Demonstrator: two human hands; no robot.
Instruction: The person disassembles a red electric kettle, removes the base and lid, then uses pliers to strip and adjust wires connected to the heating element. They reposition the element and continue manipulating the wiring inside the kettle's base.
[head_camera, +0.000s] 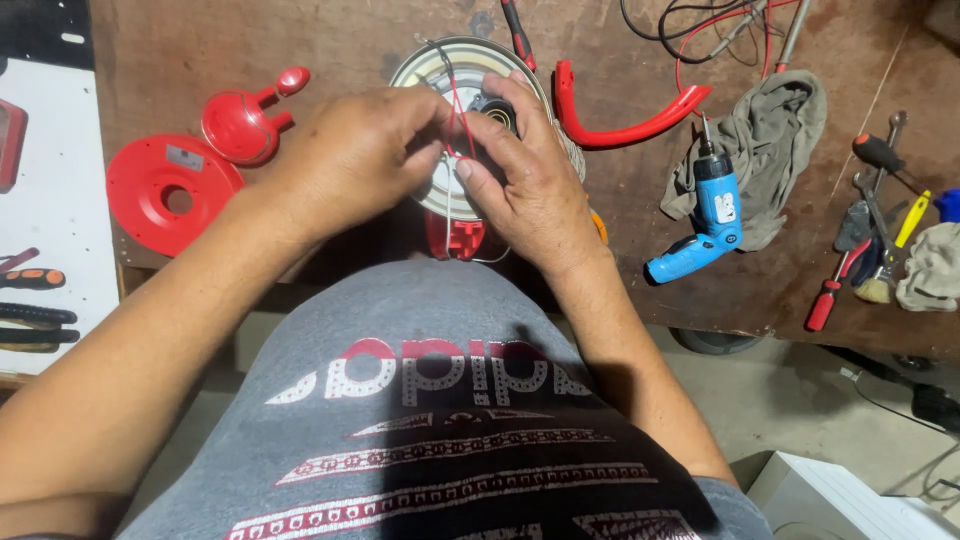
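Note:
My left hand (365, 150) and my right hand (530, 180) meet over a round metal appliance part (440, 75) with a red plastic base (455, 238) on the brown workbench (330, 40). Both hands pinch thin red and white wires (458, 125) that rise from the part. My fingers hide the middle of the part and where the wires end.
A red disc (170, 192) and a red knobbed cap (245, 120) lie to the left. A curved red handle (625, 115), grey rag (770, 140), blue cordless drill (705, 215) and screwdrivers (870, 230) lie to the right. A white board with tools (45, 200) is at far left.

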